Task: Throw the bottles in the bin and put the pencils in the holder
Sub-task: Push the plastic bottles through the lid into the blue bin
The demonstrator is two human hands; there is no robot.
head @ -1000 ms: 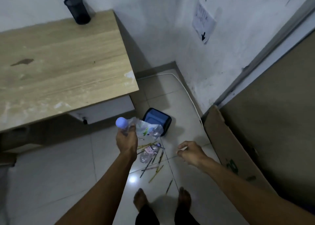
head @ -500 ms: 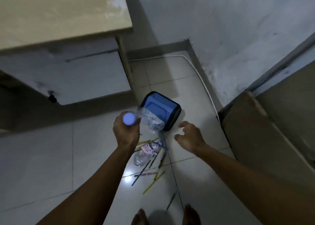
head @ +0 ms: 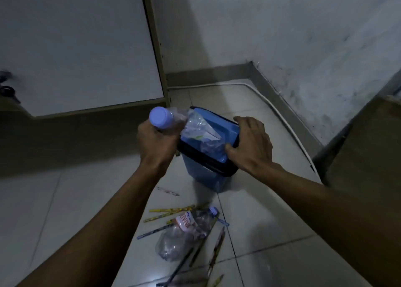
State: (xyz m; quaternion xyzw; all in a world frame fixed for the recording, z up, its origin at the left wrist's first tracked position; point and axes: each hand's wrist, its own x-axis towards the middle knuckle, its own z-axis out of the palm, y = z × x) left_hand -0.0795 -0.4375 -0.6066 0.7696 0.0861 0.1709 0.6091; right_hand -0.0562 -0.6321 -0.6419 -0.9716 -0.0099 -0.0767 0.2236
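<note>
My left hand (head: 157, 144) grips a crumpled clear plastic bottle (head: 196, 126) near its pale blue cap, and the bottle's far end lies over the blue swing lid of the small blue bin (head: 208, 173). My right hand (head: 251, 144) rests on the bin's lid and black rim, thumb pressing the lid. A second crushed bottle (head: 184, 234) with a red-and-white label lies on the floor in front of the bin, among several scattered pencils (head: 173, 210). The pencil holder is out of view.
A white desk side panel (head: 76, 47) with a wooden edge stands at the left. A white cable (head: 280, 104) runs along the wall base. Brown cardboard (head: 368, 145) leans at the right. The floor is pale tile.
I have crouched closer to the bin. My left hand carried the bottle onto the lid, and my right hand moved from open in the air to resting on the bin's lid.
</note>
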